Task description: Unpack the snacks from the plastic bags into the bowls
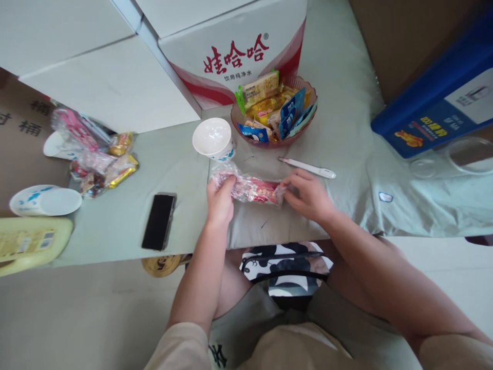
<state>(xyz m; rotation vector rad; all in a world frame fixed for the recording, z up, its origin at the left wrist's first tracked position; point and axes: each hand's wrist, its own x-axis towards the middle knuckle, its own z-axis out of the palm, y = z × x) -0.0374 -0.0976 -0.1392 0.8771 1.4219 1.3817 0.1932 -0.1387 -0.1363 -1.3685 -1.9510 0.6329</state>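
Observation:
A clear plastic package with red contents is held just above the cloth-covered table, near its front edge. My left hand is closed on the crumpled left end of the package. At its right end, my right hand pinches the clear wrapping between thumb and fingers. Behind the package stands a white paper bowl with a blue pattern at its base. A pink glass bowl full of wrapped snacks sits farther back. Just behind my right hand lies a white utility knife.
A black phone lies left of my left hand. Wrapped snacks, paper bowls and a yellow jug are at the far left. White boxes line the back; a blue box stands at the right.

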